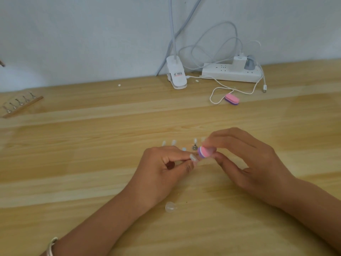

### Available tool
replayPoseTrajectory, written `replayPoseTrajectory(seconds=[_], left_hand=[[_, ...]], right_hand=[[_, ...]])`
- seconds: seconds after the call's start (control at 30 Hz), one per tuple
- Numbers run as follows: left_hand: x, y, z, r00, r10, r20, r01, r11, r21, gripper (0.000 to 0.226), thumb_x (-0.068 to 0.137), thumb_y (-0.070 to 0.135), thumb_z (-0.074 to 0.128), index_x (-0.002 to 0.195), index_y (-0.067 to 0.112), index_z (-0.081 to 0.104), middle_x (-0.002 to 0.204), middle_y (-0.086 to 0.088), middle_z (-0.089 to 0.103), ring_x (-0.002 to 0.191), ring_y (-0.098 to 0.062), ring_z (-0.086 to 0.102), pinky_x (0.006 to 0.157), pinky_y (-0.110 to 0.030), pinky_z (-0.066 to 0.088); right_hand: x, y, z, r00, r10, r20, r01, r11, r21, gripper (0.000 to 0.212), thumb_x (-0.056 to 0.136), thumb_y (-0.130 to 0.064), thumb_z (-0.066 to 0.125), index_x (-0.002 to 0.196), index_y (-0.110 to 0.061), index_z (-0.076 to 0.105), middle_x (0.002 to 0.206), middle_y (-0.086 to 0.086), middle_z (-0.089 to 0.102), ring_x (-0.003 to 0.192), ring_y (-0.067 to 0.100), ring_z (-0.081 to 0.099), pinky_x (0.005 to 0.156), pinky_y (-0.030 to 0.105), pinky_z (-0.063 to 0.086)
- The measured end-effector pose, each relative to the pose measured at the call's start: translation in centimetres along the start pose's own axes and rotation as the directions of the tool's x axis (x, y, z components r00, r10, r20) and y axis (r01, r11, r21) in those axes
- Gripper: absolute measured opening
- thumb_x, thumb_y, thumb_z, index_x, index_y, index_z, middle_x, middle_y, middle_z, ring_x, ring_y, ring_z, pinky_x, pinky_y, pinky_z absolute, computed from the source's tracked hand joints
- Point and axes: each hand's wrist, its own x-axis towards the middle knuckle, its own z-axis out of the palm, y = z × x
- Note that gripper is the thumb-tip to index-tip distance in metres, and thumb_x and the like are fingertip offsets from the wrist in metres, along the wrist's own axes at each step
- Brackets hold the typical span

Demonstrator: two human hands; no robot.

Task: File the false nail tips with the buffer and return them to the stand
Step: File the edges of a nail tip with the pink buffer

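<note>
Head view: pink-purple buffer (203, 152), unreadable label (178, 73) on lamp clip (174, 66)

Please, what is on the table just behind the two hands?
A loose row of pale false nail tips, and one tip standing on a small metal holder. The left hand, pinching another tip, and the right hand, with the buffer, cover part of the row.

A pale wooden table (73, 163) is spread across the lower frame, backed by a grey-white wall (73, 34). At upper centre a white clip lamp (176, 74) is set at the table's far edge, its neck running up out of frame. Just right of it, a white power strip (230, 72) is laid along the wall, with a white charger (239, 60) and a grey plug (250, 62) fitted into it. White cables (237, 36) are looped above it.
</note>
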Motion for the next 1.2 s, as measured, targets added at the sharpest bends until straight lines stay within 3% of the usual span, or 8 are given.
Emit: replayPoseTrajectory(seconds=[0.17, 0.37, 0.5, 0.67, 0.83, 0.97, 1.1, 1.2], left_hand=[[0.0, 0.6, -0.1, 0.999, 0.023, 0.036, -0.027, 0.996, 0.090, 0.013, 0.087, 0.033, 0.066, 0.086, 0.028, 0.078, 0.058, 0.013, 0.056, 0.056, -0.001, 0.044, 0.057, -0.016, 0.036], [0.1, 1.0, 0.0, 0.997, 0.054, 0.047, -0.062, 0.984, 0.167, 0.022, 0.088, 0.024, 0.064, 0.068, 0.016, 0.069, 0.056, 0.010, 0.054, 0.055, -0.003, 0.048, 0.056, -0.020, 0.037], [0.2, 1.2, 0.0, 0.997, 0.054, 0.056, -0.065, 0.976, 0.208, 0.018, 0.089, 0.020, 0.065, 0.077, 0.012, 0.075, 0.057, 0.008, 0.053, 0.055, -0.002, 0.046, 0.057, -0.022, 0.038], [0.2, 0.9, 0.0, 0.996, 0.054, 0.066, -0.065, 0.979, 0.192, 0.028, 0.087, 0.024, 0.064, 0.068, 0.005, 0.070, 0.058, -0.003, 0.058, 0.055, -0.011, 0.051, 0.056, -0.029, 0.042], [0.2, 1.2, 0.0, 0.996, 0.053, 0.072, -0.067, 0.976, 0.208, 0.012, 0.089, 0.012, 0.068, 0.085, 0.015, 0.078, 0.059, 0.008, 0.055, 0.056, -0.002, 0.048, 0.058, -0.017, 0.038], [0.2, 0.7, -0.1, 0.995, 0.061, 0.080, -0.077, 0.975, 0.211, 0.018, 0.087, 0.013, 0.066, 0.071, 0.008, 0.073, 0.060, -0.001, 0.061, 0.058, -0.007, 0.055, 0.057, -0.027, 0.045], [0.2, 1.1, 0.0, 0.995, 0.063, 0.080, -0.080, 0.971, 0.227, 0.011, 0.089, 0.012, 0.068, 0.082, 0.014, 0.077, 0.059, 0.003, 0.056, 0.056, -0.003, 0.047, 0.058, -0.018, 0.038], [0.2, 0.8, -0.1, 0.995, 0.067, 0.079, -0.082, 0.974, 0.209, 0.020, 0.088, 0.016, 0.068, 0.070, 0.008, 0.072, 0.058, 0.000, 0.058, 0.056, -0.005, 0.049, 0.057, -0.020, 0.039]], right_hand=[[-0.2, -0.4, 0.6, 0.987, -0.120, 0.110, 0.123, 0.992, -0.017, 0.023, 0.094, 0.007, 0.059, 0.108, -0.003, 0.074, 0.110, 0.009, 0.068, 0.099, 0.023, 0.065, 0.088, 0.024, 0.049], [0.0, -0.6, 0.7, 0.977, -0.147, 0.154, 0.153, 0.988, -0.022, 0.026, 0.089, 0.012, 0.062, 0.106, -0.002, 0.075, 0.108, 0.011, 0.069, 0.098, 0.026, 0.066, 0.087, 0.029, 0.052], [0.3, 0.3, 0.1, 0.970, -0.166, 0.174, 0.178, 0.983, -0.052, 0.029, 0.088, 0.016, 0.059, 0.105, 0.000, 0.075, 0.107, 0.012, 0.070, 0.098, 0.029, 0.066, 0.082, 0.036, 0.054], [0.0, -0.6, 0.6, 0.958, -0.203, 0.202, 0.211, 0.977, -0.018, 0.029, 0.092, 0.013, 0.056, 0.109, -0.001, 0.074, 0.110, 0.011, 0.069, 0.102, 0.028, 0.066, 0.082, 0.037, 0.054], [0.2, 0.6, -0.6, 0.965, -0.165, 0.204, 0.184, 0.980, -0.077, 0.028, 0.091, 0.015, 0.057, 0.108, 0.000, 0.074, 0.109, 0.012, 0.070, 0.100, 0.030, 0.066, 0.078, 0.040, 0.055], [-0.2, -0.9, 0.4, 0.945, -0.235, 0.226, 0.253, 0.966, -0.054, 0.033, 0.104, -0.001, 0.042, 0.113, -0.002, 0.074, 0.114, 0.012, 0.070, 0.106, 0.030, 0.066, 0.078, 0.039, 0.057], [0.3, 0.7, -0.5, 0.967, -0.156, 0.201, 0.174, 0.982, -0.074, 0.029, 0.091, 0.015, 0.056, 0.108, 0.000, 0.074, 0.110, 0.012, 0.069, 0.100, 0.030, 0.066, 0.079, 0.040, 0.055], [-0.1, -0.3, 0.3, 0.958, -0.187, 0.217, 0.201, 0.978, -0.048, 0.032, 0.093, 0.012, 0.051, 0.111, -0.001, 0.073, 0.113, 0.011, 0.069, 0.104, 0.029, 0.065, 0.083, 0.039, 0.055]])
